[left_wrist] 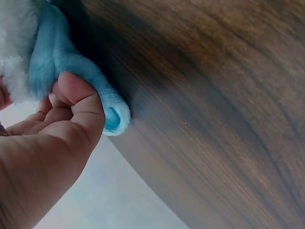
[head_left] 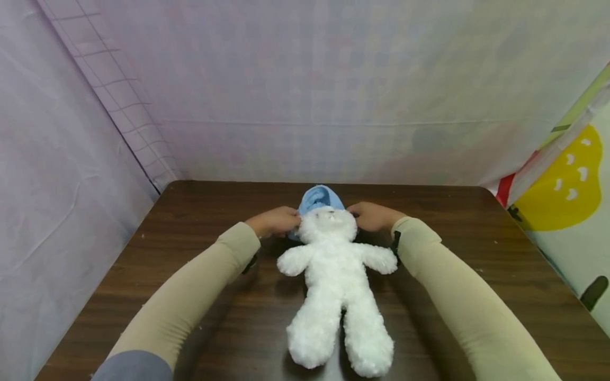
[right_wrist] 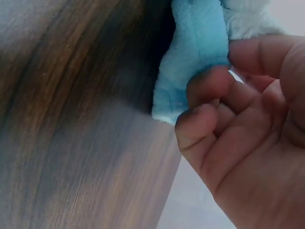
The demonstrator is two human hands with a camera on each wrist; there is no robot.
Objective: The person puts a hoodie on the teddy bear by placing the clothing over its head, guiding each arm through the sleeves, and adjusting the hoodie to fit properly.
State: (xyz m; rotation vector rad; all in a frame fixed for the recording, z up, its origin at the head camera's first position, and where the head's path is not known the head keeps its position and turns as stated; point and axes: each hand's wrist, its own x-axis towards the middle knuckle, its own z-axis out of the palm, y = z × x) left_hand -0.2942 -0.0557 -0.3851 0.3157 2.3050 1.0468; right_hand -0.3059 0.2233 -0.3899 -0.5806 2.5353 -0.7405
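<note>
Since blue cloth (head_left: 316, 197) looks soft, we pinch edges

While it sits around the head (head_left: 329, 225) of the white toy (head_left: 337, 275) on the table (head_left: 205, 211), our left hand (head_left: 275, 221) and right hand (head_left: 376, 217) pinch it. We judge it light, limp (hardly slippery); side edges suit.

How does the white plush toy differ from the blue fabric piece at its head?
Colour: the plush toy is white; the blue fabric piece is light blue.
Size: the plush toy is much larger than the blue fabric piece.
Pose: the plush toy lies face up, arms spread; the blue fabric piece curves along its head.
Both look fuzzy.
</note>
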